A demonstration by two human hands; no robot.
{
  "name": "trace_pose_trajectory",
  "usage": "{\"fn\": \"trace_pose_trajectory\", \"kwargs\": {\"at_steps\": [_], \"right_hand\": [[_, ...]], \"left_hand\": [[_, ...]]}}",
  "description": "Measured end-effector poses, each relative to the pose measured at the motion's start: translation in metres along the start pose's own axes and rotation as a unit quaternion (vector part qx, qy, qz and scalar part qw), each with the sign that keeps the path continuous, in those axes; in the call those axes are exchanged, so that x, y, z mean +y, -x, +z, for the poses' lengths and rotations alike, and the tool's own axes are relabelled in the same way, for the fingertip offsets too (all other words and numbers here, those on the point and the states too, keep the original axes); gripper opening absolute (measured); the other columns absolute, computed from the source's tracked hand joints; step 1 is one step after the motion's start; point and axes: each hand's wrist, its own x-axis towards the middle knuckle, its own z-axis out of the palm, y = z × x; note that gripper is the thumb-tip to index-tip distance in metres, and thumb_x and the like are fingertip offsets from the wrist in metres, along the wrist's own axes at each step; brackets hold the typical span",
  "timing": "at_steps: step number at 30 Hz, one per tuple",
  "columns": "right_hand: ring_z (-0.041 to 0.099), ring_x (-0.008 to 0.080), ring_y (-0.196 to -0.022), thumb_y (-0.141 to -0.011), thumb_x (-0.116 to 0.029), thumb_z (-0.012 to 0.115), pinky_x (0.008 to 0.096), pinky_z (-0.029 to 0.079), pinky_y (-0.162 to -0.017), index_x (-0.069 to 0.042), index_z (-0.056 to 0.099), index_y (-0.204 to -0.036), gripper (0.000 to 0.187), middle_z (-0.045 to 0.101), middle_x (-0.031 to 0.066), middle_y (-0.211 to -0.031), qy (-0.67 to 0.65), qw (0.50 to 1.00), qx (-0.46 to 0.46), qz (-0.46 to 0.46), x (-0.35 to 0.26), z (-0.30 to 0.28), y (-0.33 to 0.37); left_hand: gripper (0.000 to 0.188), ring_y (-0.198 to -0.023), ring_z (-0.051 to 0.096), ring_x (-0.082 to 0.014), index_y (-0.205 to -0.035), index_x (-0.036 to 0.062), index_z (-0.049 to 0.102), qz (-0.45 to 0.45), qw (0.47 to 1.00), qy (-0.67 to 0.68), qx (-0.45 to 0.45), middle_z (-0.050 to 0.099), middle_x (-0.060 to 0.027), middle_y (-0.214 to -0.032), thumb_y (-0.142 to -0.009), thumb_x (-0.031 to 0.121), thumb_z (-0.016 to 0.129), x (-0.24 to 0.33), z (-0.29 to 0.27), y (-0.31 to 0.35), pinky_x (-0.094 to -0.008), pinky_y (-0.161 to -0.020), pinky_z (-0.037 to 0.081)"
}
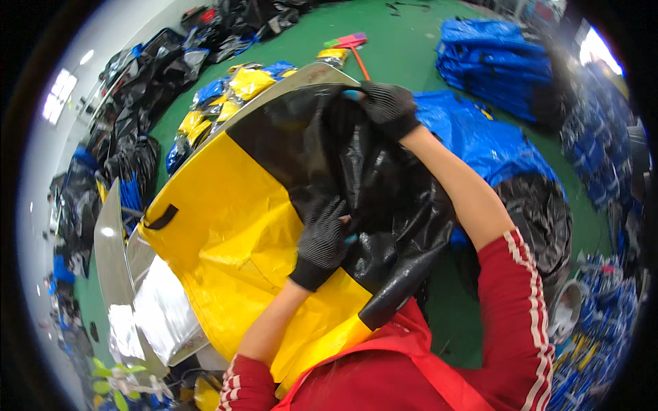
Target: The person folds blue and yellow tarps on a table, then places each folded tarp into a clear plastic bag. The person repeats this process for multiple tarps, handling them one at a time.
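Head view: the right hand (389,111) grips the sheet (236,226) at the top of its black part, fingers curled over the material. The left hand (321,241) rests bent on the black part beside the yellow; whether it pinches, I cannot tell. The sheet lies over the table (301,77), reaching down to the red apron (404,335). Beyond are yellow and blue bundles (250,83), a broom (348,41) on the green floor (404,51) and, to the right, a blue stack (483,65).
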Motion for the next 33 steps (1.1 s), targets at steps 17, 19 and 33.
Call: {"fn": "trace_pose_trajectory", "kwargs": {"at_steps": [17,19,33], "right_hand": [[0.062,0.0431,-0.073,-0.077,-0.038,0.072,0.0481,0.049,-0.062,-0.008,0.061,-0.108,0.044,0.064,0.0212,-0.077,0.142,0.981,-0.125,0.042,0.019,-0.056,0.021],[0.062,0.0436,-0.076,-0.082,-0.027,0.067,0.0481,0.05,-0.064,-0.007,0.059,-0.105,0.031,0.064,0.0225,-0.08,0.156,0.976,-0.064,0.139,0.036,-0.064,0.013],[0.062,0.0417,-0.091,-0.072,-0.039,0.075,0.0433,0.05,-0.08,-0.002,0.064,-0.102,0.049,0.066,0.0227,-0.1,-0.027,0.947,-0.269,0.174,-0.015,-0.039,0.08]], "left_hand": [[0.033,-0.09,0.063,-0.0337,-0.121,0.0032,0.058,-0.341,0.863,-0.329,0.175,0.066,-0.0189,-0.103,-0.093,0.019,0.057,-0.244,-0.188,0.226,-0.0383,-0.074,0.051],[0.029,-0.085,0.063,-0.0362,-0.117,0.005,0.06,-0.332,0.86,-0.289,0.258,0.066,-0.0185,-0.094,-0.093,0.018,0.054,-0.263,-0.204,0.247,-0.0408,-0.068,0.051],[0.089,-0.143,0.012,-0.0447,-0.141,0.018,0.04,-0.036,0.994,-0.104,-0.004,0.025,-0.0229,-0.152,-0.068,0.061,0.068,-0.068,-0.012,0.014,-0.0646,-0.111,0.0]]}}
